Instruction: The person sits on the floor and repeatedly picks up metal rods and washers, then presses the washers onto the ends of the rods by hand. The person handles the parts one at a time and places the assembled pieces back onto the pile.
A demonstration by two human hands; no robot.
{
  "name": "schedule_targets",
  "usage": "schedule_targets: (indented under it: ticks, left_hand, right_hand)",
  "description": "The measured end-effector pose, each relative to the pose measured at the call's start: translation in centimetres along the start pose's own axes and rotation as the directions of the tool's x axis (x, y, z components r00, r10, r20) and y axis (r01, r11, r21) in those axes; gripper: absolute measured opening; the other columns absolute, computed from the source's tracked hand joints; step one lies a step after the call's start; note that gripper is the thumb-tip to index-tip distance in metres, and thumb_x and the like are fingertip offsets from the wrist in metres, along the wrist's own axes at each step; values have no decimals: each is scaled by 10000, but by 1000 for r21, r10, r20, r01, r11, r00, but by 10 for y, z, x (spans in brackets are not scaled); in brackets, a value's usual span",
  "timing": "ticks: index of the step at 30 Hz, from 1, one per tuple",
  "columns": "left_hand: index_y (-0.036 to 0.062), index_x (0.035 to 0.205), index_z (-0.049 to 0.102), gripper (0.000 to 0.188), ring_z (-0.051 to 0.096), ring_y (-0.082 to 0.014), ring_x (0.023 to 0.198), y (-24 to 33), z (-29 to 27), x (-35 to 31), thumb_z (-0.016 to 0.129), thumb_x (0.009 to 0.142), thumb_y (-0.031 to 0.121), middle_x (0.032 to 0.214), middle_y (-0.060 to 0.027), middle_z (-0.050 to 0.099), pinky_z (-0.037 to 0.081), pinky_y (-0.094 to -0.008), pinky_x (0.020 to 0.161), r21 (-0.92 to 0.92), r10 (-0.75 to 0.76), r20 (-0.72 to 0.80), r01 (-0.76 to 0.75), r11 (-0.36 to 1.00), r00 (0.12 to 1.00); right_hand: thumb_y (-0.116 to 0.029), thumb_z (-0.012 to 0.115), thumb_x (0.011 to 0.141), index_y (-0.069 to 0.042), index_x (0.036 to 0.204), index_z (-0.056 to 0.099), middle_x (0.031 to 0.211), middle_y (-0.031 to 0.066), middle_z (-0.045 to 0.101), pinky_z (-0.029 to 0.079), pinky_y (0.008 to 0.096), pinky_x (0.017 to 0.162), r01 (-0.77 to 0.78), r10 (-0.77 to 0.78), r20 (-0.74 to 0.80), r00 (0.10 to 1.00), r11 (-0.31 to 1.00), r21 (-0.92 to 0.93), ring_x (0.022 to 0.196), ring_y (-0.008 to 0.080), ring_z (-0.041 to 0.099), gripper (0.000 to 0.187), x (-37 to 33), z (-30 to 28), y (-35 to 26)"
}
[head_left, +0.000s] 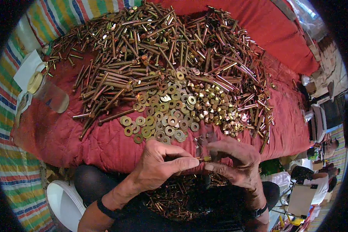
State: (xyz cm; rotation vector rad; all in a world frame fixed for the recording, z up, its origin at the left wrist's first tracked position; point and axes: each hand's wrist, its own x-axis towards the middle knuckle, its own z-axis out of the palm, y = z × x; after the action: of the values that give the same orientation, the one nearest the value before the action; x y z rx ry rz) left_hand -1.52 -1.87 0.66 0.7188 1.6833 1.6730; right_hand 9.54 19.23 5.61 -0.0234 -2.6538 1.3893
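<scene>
Thumb and index finger of my left hand (160, 166) pinch a thin bolt (200, 158), most of it hidden by the fingers. A small brass-coloured nut (207, 158) sits at its right end. Around that nut curl the thumb and fingers of my right hand (237, 158), the upper fingers smeared by motion. Just beyond my hands, a red padded cloth (100, 141) carries flat round washers (172, 121), a heap of brass-coloured nuts (212, 104) and a wide pile of long bolts (143, 42). More bolts (170, 199) lie in the shadow below my hands.
A clear jar with a yellowish lid (52, 92) lies tilted at the left, beside a white sheet (28, 71). White basins (65, 199) stand at lower left. Striped cloth (17, 170) lines the left side. Furniture and a person in white (319, 189) are at the right.
</scene>
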Motion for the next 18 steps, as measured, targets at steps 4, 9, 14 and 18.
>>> schedule_targets:
  ticks: [4,9,14,18]
  left_hand:
    - [-4,941,815,184,592,-40,662,0,1,0,793,909,176,718,-4,720,458,-241,604,-53,-15,1,15,998,1000]
    - [2,956,819,183,587,-37,668,5,-2,0,785,918,178,719,2,715,457,-240,607,-83,-94,13,94,992,996]
    - [-1,957,818,188,575,-28,655,11,-2,-1,787,924,181,716,9,709,438,-229,576,-121,-182,120,197,973,976]
    - [-5,955,816,189,561,-24,633,13,5,-1,783,930,180,707,17,698,411,-228,539,-83,-163,160,178,981,974]
  right_hand:
    - [-131,869,832,-27,1116,729,935,70,734,561,326,760,3,-1,77,997,999,-34,857,198,715,333,0,6,4]
    - [-156,802,922,-2,1058,737,836,31,700,499,269,597,-20,17,24,1000,991,132,661,105,619,215,-3,10,4]
    - [-122,863,850,4,1061,757,802,51,707,545,265,639,-148,143,115,983,988,37,717,109,683,268,-3,2,-3]
    - [-67,870,817,31,1063,754,817,83,728,547,270,595,-73,54,97,994,976,205,684,131,695,290,1,-1,-6]
